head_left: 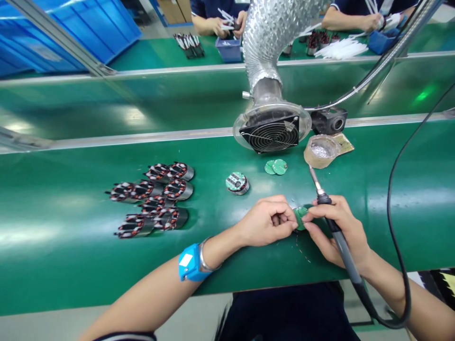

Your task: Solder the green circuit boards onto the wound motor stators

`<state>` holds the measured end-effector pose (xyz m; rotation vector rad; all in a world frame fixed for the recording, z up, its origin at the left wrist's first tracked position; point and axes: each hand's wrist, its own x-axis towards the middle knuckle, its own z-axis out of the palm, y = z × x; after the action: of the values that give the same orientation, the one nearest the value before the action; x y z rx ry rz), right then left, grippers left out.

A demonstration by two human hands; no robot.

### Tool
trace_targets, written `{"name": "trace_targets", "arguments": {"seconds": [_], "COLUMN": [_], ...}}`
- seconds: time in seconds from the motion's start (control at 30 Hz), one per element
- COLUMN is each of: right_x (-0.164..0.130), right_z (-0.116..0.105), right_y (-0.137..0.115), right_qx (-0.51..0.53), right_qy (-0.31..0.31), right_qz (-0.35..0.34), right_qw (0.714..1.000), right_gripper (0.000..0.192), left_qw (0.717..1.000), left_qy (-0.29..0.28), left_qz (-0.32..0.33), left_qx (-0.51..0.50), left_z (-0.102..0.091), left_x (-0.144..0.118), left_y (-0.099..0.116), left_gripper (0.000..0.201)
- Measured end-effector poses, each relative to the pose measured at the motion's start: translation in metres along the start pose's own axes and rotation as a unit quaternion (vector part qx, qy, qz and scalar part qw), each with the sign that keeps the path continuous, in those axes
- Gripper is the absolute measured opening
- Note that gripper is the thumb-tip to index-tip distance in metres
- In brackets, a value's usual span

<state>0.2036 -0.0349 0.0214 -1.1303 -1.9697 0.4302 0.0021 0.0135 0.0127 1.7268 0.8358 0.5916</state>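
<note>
My left hand (268,221) pinches a small round green circuit board (301,215) low over the green bench, with thin wires trailing under it. My right hand (337,232) touches the same board with its fingertips and also grips a soldering iron (329,213), whose tip points up and away toward the tape roll. A blue wrist strap (190,263) sits on my left wrist.
Several wound motor stators (154,199) lie in a cluster at the left. One stator with a board (237,183) and two loose green boards (276,166) lie ahead. A fume extractor fan (270,132) and a tape roll (321,150) stand behind. Other people's hands (227,23) work across the conveyor.
</note>
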Motion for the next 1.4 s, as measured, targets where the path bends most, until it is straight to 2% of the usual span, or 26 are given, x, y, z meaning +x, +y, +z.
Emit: {"name": "trace_targets", "arguments": {"seconds": [0.17,0.27,0.43,0.53,0.63,0.9,1.13,1.4], "right_x": [0.001,-0.003,-0.011,-0.018,-0.025,-0.025,-0.024,-0.023], "right_z": [0.005,0.004,-0.02,-0.038,-0.046,-0.038,-0.038,-0.036], "right_y": [-0.003,0.0,-0.011,-0.024,-0.035,-0.043,-0.045,-0.046], "right_qx": [-0.037,-0.066,-0.066,-0.047,-0.054,-0.049,-0.088,-0.076], "right_qy": [-0.046,-0.064,-0.011,-0.021,-0.04,-0.033,-0.043,-0.047], "right_qz": [-0.026,-0.063,-0.06,-0.038,-0.023,-0.04,-0.061,-0.069], "right_qw": [0.998,0.994,0.996,0.998,0.998,0.997,0.993,0.994], "right_gripper": [0.033,0.031,0.042,0.054,0.051,0.032,0.029,0.03], "left_qw": [0.999,0.999,0.999,0.998,0.996,0.995,0.992,0.991], "left_qy": [0.001,0.02,0.032,0.037,0.048,0.06,0.076,0.091], "left_qz": [-0.022,-0.022,-0.019,-0.033,-0.046,-0.034,-0.045,-0.05], "left_qx": [-0.048,-0.031,0.031,0.048,0.06,0.075,0.088,0.089], "left_z": [0.004,0.007,0.009,0.01,0.011,0.013,0.015,0.018], "left_x": [-0.001,-0.001,0.001,0.003,0.003,0.003,0.002,0.0], "left_y": [-0.003,-0.001,0.009,0.011,0.012,0.013,0.015,0.015], "left_gripper": [0.012,0.005,0.008,0.008,0.009,0.01,0.011,0.01]}}
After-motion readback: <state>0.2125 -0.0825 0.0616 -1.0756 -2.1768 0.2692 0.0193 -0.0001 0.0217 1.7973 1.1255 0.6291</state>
